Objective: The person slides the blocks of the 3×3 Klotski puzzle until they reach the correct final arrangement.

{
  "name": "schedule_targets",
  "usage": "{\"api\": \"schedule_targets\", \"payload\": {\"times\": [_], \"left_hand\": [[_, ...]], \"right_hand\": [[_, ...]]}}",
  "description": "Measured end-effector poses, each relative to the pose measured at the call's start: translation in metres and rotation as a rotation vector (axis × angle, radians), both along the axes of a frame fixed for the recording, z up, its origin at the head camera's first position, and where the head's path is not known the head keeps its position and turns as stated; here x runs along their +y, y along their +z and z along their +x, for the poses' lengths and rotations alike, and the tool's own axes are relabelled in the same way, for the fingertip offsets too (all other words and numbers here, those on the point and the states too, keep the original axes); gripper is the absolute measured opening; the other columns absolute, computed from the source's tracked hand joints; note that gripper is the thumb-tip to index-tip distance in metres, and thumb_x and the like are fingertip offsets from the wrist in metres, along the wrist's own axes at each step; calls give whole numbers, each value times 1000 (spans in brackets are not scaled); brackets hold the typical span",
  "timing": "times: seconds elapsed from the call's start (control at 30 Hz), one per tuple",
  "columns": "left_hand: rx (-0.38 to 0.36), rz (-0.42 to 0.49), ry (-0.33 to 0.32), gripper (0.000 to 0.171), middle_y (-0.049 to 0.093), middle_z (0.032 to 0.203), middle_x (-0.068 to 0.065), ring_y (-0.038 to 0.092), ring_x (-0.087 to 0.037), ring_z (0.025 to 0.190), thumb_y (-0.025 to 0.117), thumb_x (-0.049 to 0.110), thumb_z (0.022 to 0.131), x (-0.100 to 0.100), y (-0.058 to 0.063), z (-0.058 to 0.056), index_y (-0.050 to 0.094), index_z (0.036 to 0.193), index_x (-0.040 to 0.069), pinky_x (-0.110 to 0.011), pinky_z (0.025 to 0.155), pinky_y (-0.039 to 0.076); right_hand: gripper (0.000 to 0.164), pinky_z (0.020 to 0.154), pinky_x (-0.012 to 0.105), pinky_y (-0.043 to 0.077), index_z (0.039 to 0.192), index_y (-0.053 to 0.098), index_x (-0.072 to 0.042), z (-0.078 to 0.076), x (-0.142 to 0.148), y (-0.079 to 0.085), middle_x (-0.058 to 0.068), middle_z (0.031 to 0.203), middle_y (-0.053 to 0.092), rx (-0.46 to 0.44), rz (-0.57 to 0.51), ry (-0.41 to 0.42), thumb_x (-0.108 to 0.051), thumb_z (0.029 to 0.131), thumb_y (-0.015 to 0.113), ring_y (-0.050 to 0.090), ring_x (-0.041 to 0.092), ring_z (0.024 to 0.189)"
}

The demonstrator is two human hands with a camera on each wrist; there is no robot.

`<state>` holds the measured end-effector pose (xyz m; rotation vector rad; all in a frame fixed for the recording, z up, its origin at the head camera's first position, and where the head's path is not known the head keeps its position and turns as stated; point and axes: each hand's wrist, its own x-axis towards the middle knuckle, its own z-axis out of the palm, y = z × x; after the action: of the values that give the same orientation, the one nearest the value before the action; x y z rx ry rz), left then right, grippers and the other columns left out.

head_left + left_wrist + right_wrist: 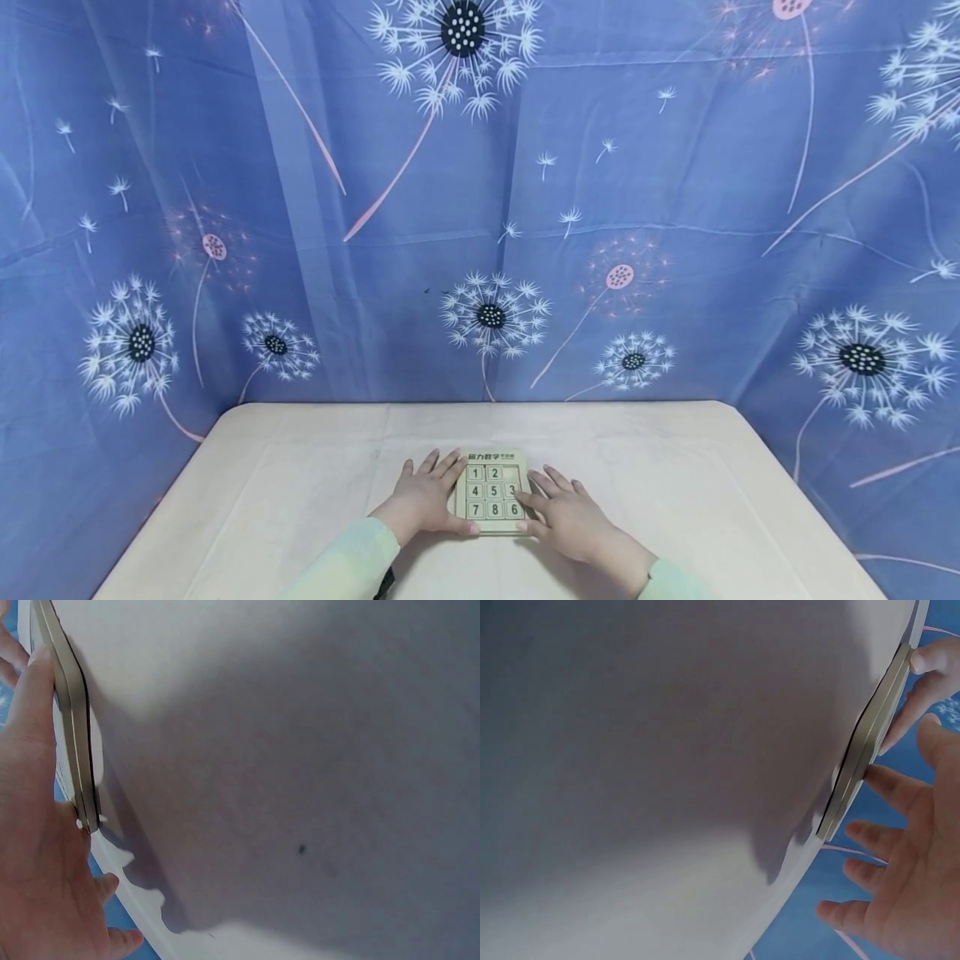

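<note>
A pale green number slide puzzle (pixel 487 527) lies flat on the table, with dark printed characters along its top. Its tiles read 1, 2 and a bare slot in the top row, 4, 5, 3 in the middle, and 7, 8, 6 at the bottom. My left hand (pixel 429 496) holds the puzzle's left side, thumb at the near corner and index finger toward the far corner. On the right, my right hand (pixel 566 517) has its index fingertip at the 3 tile (pixel 512 491) and its thumb by the near right corner. Its other fingers are spread beside the frame.
The table (pixel 300 492) has a cream cover and rounded far corners. Blue fabric (pixel 420 333) printed with dandelions hangs behind it and along both sides. Light green sleeves (pixel 348 554) cover both forearms.
</note>
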<state>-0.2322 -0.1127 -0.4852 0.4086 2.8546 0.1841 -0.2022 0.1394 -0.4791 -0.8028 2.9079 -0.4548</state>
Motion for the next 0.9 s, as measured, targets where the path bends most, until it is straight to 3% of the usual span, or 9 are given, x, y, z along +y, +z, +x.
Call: {"api": "schedule_targets", "payload": {"times": [0.47,0.9], "left_hand": [[-2,9,1,111,34,169,-1,30,-34,157,75,76,73,-2,-1,1,37,160,18,-65,127,25],[-8,14,0,111,33,170,-1,29,-34,158,74,77,74,0,3,3,36,160,19,-64,128,23]], "right_hand": [[54,108,82,34,134,68,-12,-6,-1,-4,26,154,50,11,-19,15,-50,97,61,40,54,146],[54,109,81,35,141,63,-11,-23,-17,1,25,155,49,-12,-25,-4,-46,99,61,39,53,146]]}}
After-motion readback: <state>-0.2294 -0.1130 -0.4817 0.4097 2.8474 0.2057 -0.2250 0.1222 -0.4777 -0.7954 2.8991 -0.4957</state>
